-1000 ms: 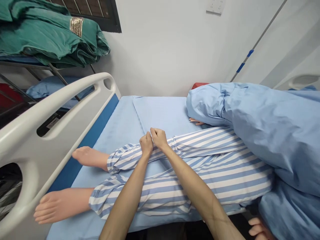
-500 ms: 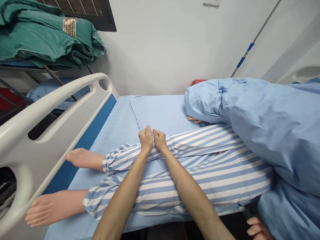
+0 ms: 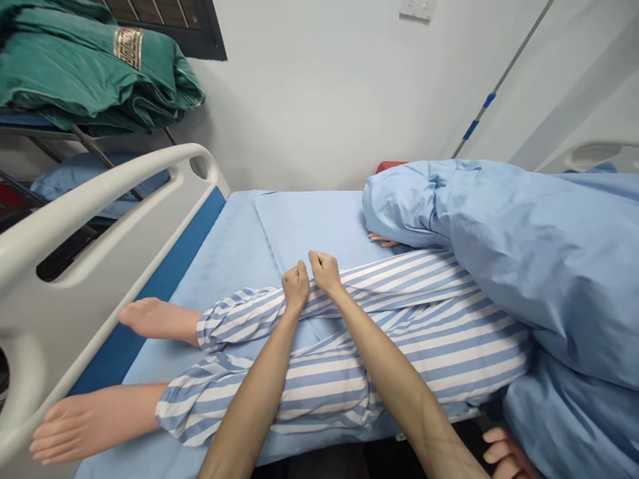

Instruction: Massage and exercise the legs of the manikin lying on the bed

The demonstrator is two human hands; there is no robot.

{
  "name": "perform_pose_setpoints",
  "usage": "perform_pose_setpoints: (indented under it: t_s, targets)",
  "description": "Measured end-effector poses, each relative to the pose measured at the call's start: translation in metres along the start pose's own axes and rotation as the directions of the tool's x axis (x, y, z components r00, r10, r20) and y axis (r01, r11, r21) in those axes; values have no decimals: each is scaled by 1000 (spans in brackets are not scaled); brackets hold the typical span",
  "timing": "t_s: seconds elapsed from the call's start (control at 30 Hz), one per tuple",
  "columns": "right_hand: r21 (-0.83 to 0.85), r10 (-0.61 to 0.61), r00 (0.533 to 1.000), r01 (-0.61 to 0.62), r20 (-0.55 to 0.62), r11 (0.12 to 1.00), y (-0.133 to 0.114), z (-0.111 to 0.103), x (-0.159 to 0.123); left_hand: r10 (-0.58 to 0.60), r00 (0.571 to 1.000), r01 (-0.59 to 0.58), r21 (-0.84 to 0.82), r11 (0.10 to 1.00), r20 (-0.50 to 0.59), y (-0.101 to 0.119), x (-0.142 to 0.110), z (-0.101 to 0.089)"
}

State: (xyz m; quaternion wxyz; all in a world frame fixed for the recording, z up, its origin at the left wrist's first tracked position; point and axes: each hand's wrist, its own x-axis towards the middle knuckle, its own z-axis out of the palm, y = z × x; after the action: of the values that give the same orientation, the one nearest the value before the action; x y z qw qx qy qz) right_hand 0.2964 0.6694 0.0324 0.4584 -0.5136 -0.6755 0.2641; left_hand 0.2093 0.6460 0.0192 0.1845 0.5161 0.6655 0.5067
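A manikin in blue-and-white striped trousers (image 3: 429, 356) lies on the bed, its legs stretched to the left. My left hand (image 3: 296, 285) is a fist at the far leg, around the knee or shin. Beside it, my right hand (image 3: 324, 271), also a fist, is slightly higher and to the right, with a small gap between them. I see nothing held in either fist. Whether they touch the trouser cloth I cannot tell. The far foot (image 3: 157, 320) and near foot (image 3: 100, 422) are bare.
A light blue quilt (image 3: 539, 266) is bunched over the manikin's upper body; its hands (image 3: 506, 452) show at the quilt's edges. The white bed end board (image 3: 114, 179) stands at the left. Green folded cloth (image 3: 100, 73) lies on a rack behind it. A pole (image 3: 486, 103) leans by the wall.
My right fist has risen slightly and moved right. My left fist has shifted a little lower, so the two are farther apart. The view has shifted slightly.
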Motion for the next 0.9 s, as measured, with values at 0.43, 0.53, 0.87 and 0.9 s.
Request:
perform_pose_setpoints:
  t_s: [0.43,0.53,0.87,0.9]
  targets:
    - [158,92,994,-81,-65,984,25,3,-5,-168,986,153,-401,903,-3,35,12,19]
    - [227,115,990,-95,-77,969,25,2,-6,-184,981,156,-317,936,-60,33,6,33]
    - [-113,-26,999,29,32,993,13,-30,9,-66,997,63,-93,994,-27,23,-4,39]
    - [-128,-47,999,50,25,990,15,-35,9,-45,999,44,-86,995,-11,24,-4,39]
